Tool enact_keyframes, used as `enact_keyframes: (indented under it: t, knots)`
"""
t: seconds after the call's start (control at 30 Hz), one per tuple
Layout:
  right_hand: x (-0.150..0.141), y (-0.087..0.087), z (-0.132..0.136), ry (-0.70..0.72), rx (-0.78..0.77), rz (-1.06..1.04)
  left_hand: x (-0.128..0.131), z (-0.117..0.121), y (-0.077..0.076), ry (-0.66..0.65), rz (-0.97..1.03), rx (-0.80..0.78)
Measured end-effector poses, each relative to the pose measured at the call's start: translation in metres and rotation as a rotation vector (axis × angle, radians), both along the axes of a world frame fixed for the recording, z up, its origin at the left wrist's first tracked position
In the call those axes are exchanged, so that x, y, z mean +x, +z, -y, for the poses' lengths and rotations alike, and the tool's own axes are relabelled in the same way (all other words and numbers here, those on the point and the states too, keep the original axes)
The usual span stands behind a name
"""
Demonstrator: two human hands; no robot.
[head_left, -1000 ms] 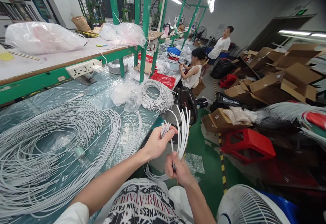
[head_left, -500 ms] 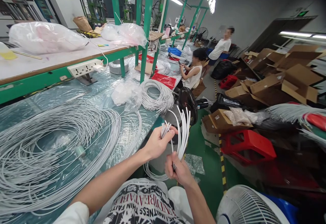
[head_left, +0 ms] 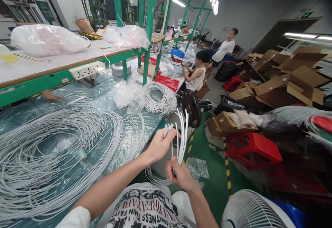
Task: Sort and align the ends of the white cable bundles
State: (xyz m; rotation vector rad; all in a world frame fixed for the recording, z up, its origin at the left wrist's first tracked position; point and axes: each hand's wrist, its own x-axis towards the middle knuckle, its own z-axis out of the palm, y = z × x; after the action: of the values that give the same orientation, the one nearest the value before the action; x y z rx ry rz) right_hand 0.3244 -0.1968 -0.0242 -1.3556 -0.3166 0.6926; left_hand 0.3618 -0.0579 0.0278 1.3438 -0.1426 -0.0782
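Observation:
My left hand (head_left: 163,144) is closed around a bunch of grey-white cables, whose short ends poke up past the thumb. Just below and to its right, my right hand (head_left: 180,174) grips a second bundle of white cables (head_left: 183,134); their free ends fan upward. One strand stands between the two hands. Below the hands, cable lengths (head_left: 157,178) loop down beside the table edge. On the table at left lies a large loose coil of grey-white cables (head_left: 103,162), with a small pale green piece (head_left: 82,154) on it.
A tied cable coil (head_left: 159,98) and a plastic bag (head_left: 129,96) lie farther along the table. A black fan (head_left: 191,108) stands beyond my hands, a white fan (head_left: 255,210) at lower right. Another person's hand (head_left: 51,96) reaches under the shelf. Red stools (head_left: 252,150) and cartons (head_left: 293,82) fill the right.
My right hand has shifted slightly left with its cables, bringing their ends closer to my left hand. Another person's hand has appeared under the shelf at left.

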Motion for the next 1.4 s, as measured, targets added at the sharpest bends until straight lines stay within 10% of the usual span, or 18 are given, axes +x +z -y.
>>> enact_keyframes:
  t: [0.43,0.7,1.13,1.4]
  knots:
    - [-0.001,0.0,-0.005,-0.029,-0.036,-0.026,0.003,0.001,0.0,0.099,0.031,0.062]
    - [-0.002,-0.008,-0.018,-0.163,0.106,-0.069,0.003,0.012,0.0,0.101,-0.148,-0.247]
    - [0.01,-0.001,-0.018,-0.338,-0.12,-0.057,0.011,0.0,-0.003,0.16,-0.402,-0.724]
    - [0.018,0.0,-0.003,-0.477,-0.138,-0.024,0.017,-0.033,0.023,0.208,-0.112,-0.36]
